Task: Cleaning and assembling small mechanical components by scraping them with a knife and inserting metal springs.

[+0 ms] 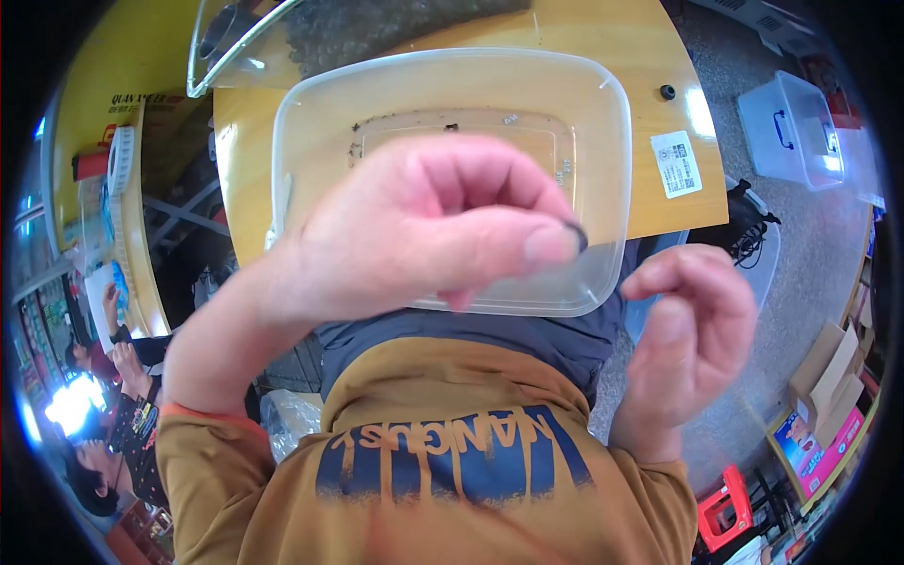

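Pinches a dark piece [580, 236] in the left hand [424, 231] over a clear tub [603, 122] (holds the right hand [697, 330] half-curled, with parted fingers).

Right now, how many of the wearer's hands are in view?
2: the left hand over the clear tub, pinching a small dark piece; the right hand to the tub's right.

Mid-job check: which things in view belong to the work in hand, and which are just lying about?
Likely in use:
small black piece, pinched in the left hand
clear rectangular plastic tub beneath

Apparently just lying about:
white printed paper label
small round black knob, possibly related
clear plastic bin with blue handles
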Available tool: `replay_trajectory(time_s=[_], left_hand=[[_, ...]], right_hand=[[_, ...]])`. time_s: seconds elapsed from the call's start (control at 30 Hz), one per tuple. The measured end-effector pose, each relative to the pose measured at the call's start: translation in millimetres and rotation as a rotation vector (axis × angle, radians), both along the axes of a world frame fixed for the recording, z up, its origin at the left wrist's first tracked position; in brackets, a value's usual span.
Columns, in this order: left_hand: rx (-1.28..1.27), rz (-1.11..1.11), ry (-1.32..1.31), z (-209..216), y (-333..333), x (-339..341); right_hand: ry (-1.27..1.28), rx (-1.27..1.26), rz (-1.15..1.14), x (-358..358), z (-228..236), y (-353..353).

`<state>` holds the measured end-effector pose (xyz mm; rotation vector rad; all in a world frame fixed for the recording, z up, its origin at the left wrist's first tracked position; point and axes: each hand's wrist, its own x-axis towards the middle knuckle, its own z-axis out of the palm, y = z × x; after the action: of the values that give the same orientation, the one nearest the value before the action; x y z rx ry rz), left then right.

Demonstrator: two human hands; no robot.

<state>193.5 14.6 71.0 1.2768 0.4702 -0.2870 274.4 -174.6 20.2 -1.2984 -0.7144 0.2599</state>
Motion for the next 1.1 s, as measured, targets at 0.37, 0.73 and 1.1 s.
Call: replay_trajectory(time_s=[0.37,0.73,1.1], left_hand=[[-0.338,0.069,0.022,-8.6,-4.4,-38.8],[-0.355,0.045,-0.022,3.6,-2.6,-45.0],[0.047,0.221,-0.269,6.2,-24.0,-56.4]], right_hand=[[-0.26,-0.134,0.225,-18.7,18.5,29.0],[0.153,0.0,0.291,-32.9,22.9,32.1],[0.534,0.128,0.42,-37.0,24.3,21.8]])
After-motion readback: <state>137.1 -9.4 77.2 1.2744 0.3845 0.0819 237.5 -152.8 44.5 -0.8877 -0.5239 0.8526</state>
